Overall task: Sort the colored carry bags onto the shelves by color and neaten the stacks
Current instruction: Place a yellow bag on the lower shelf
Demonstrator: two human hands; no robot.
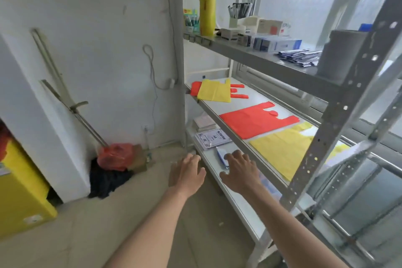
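- While both arms are extended toward the lower shelf [237, 200], nothing is held: left hand [186, 173] and right hand [239, 171] are relaxed, fingers spread.
- Middle shelf [217, 113]: yellow bag [214, 91] is laid over an orange bag [195, 87] at the far end.
- Nearer: a flat orange bag [253, 122], then a flat yellow bag [287, 150].

The grey shelf upright [339, 115] crosses in front of the near yellow bag [282, 150], hiding that bag's right part. At the far end of the same shelf, the small yellow bag [214, 91] covers most of a red bag [195, 87]. Below the upright's shelf, the right hand [239, 172] hides part of a blue-and-white packet [220, 155], its print too blurred to read.
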